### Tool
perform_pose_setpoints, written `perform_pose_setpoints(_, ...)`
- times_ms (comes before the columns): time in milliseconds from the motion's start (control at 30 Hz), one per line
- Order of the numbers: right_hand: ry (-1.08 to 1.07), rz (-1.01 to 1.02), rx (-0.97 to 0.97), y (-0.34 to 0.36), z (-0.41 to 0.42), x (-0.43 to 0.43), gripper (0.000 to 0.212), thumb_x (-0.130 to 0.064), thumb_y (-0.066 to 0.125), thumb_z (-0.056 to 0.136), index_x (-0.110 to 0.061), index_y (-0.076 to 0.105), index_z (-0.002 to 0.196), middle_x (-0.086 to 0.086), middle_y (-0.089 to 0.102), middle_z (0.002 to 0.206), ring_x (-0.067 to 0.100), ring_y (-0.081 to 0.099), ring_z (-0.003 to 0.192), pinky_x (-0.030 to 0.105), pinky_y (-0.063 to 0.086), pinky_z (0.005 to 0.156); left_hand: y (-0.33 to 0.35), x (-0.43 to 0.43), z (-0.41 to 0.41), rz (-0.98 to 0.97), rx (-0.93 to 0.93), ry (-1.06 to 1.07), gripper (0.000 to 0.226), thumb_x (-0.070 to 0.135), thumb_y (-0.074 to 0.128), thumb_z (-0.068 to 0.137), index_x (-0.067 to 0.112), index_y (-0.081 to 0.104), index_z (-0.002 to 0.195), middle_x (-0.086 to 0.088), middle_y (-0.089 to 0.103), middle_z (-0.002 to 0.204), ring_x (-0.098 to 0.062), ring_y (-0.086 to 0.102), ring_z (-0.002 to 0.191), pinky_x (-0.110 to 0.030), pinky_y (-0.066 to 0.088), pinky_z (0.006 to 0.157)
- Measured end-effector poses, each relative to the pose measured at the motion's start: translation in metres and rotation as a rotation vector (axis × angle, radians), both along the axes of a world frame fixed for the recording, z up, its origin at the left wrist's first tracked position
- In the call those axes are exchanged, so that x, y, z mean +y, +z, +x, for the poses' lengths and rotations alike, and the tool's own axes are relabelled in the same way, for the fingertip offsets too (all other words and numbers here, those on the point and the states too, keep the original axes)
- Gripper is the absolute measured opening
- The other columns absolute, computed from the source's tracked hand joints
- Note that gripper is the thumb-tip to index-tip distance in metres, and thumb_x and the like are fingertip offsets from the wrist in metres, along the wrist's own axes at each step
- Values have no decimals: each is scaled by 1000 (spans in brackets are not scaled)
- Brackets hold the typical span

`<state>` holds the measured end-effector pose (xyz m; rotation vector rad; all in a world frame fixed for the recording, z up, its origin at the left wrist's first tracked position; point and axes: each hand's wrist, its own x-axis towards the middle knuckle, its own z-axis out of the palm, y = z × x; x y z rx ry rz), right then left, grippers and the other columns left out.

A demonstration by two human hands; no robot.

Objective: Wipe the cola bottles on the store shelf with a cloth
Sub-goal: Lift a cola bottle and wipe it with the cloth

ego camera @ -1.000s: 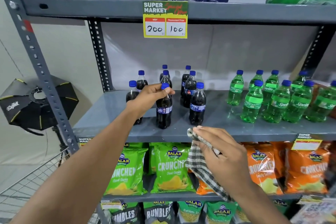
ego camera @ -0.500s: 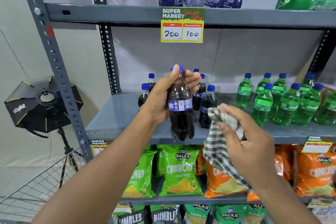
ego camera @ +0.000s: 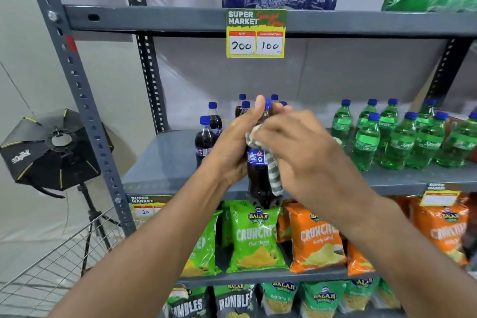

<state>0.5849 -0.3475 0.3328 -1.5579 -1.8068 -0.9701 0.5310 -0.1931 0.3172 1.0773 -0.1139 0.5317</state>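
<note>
My left hand (ego camera: 233, 148) grips a dark cola bottle (ego camera: 258, 183) with a blue cap by its upper half, holding it upright in front of the grey shelf (ego camera: 165, 162). My right hand (ego camera: 300, 152) presses a green-and-white checked cloth (ego camera: 273, 175) against the bottle's right side, over the blue label. Part of the cloth hangs down along the bottle. Several more cola bottles (ego camera: 205, 139) stand on the shelf behind my hands, partly hidden.
Green Sprite bottles (ego camera: 392, 137) fill the shelf's right half. Chip bags (ego camera: 255, 237) line the shelf below. A price tag (ego camera: 255, 33) hangs from the upper shelf. A black softbox on a tripod (ego camera: 51, 150) and a wire cart (ego camera: 51, 261) stand at the left.
My left hand lifted the cola bottle off the shelf and brought it toward me. My right hand rose with the cloth and now presses it against the bottle.
</note>
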Motion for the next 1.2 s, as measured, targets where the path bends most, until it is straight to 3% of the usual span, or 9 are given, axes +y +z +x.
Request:
perform_pose_setpoints(100,-19,-130,-128,-21,-14,-6,40,1,33,89,-5,71,103,6,67,100,28,53,91,35,48,86,-4,2,1,-21,-16,90,43,49,72,86,8,74,99,-15,75,116,-23,69,113,-31,57,87)
perform_pose_setpoints(200,-27,-187,-190,-49,-17,-13,61,0,11,103,-5,72,105,4,69,101,27,58,89,33,51,84,-5,8,1,19,-41,112,42,50,79,77,12,78,95,-15,75,115,-24,69,114,-31,56,89)
perform_pose_setpoints(333,-5,-225,-90,-74,-6,-20,45,2,41,81,-7,69,116,2,66,116,27,57,97,34,53,86,-8,10,0,74,-54,121,40,52,78,79,16,79,97,-11,76,115,-23,67,117,-32,54,92)
perform_pose_setpoints(500,-6,52,153,-45,11,-10,47,20,61,76,-1,71,117,11,65,118,30,54,102,27,48,92,-8,-1,1,112,-35,102,41,50,76,81,14,78,99,-12,76,115,-23,68,114,-33,54,93)
perform_pose_setpoints(633,-69,95,133,-18,4,5,40,12,49,83,-2,73,111,10,68,111,29,53,103,29,45,100,-9,-4,0,90,3,41,38,47,69,90,12,75,105,-9,77,108,-21,72,97,-32,57,84)
perform_pose_setpoints(733,-79,-41,-22,-28,-8,2,40,1,40,82,-3,71,106,10,67,107,30,54,95,41,52,87,-11,-1,0,27,-18,112,34,43,64,94,12,78,99,-12,76,114,-22,70,110,-31,56,88)
perform_pose_setpoints(900,-82,-219,-155,-72,-13,-10,38,-2,37,88,-6,71,104,6,68,104,28,57,88,38,53,79,-8,7,0,61,-62,160,41,51,81,75,15,79,95,-11,77,112,-22,70,111,-30,55,89)
perform_pose_setpoints(1033,20,-48,17,-57,2,-2,39,2,48,83,-5,68,116,6,66,115,28,53,98,34,51,87,-7,6,2,99,-59,123,39,52,75,80,16,79,97,-10,76,114,-22,68,115,-31,54,91)
perform_pose_setpoints(1200,101,194,318,-22,20,22,38,20,62,83,-4,77,108,7,72,111,33,63,102,36,52,92,-8,3,4,15,-86,-70,41,47,72,86,9,72,102,-7,76,106,-19,72,98,-32,55,85)
